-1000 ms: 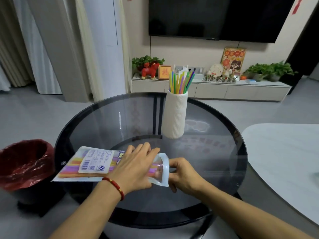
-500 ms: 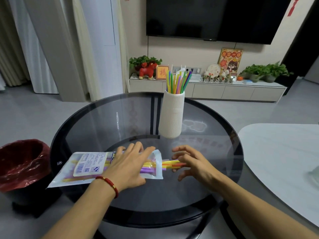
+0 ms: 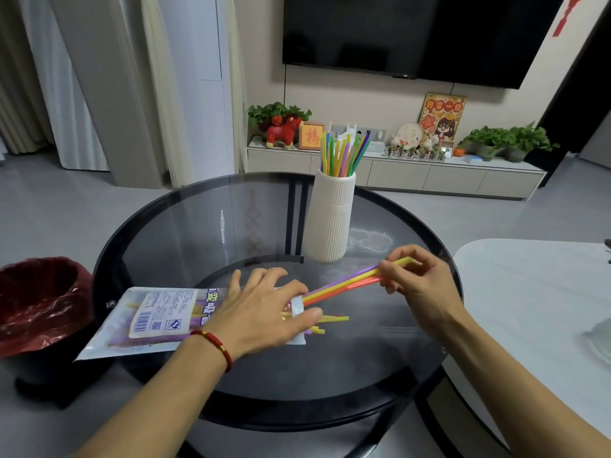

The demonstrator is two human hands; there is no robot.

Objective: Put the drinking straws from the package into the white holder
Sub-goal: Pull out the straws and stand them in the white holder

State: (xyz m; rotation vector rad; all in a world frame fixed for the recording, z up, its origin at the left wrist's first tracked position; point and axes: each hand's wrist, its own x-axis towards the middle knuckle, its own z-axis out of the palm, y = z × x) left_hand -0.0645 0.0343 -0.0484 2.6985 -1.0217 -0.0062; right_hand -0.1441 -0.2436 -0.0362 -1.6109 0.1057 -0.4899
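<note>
- A red bin (image 3: 39, 302) sits at 9 o'clock, beside the round glass table (image 3: 205, 226).
- The package (image 3: 155, 320) lies flat on the table.
- The left hand (image 3: 261, 312) presses flat on the package's open end, fingers straight.
- The white holder (image 3: 330, 219) stands at 12 o'clock, with straws inside.
- The right hand (image 3: 420, 279) pinches a few straws (image 3: 344, 284), half out of the package.

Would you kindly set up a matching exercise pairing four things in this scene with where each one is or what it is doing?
Things:
1. left hand
2. right hand
3. white holder
4. bin

States:
A. stands upright on the glass table, straws inside
B. pinches a bundle of straws
C. on the floor, lined with a red bag
D. presses the package flat

Pairs: 1-D, 2-B, 3-A, 4-C
</note>
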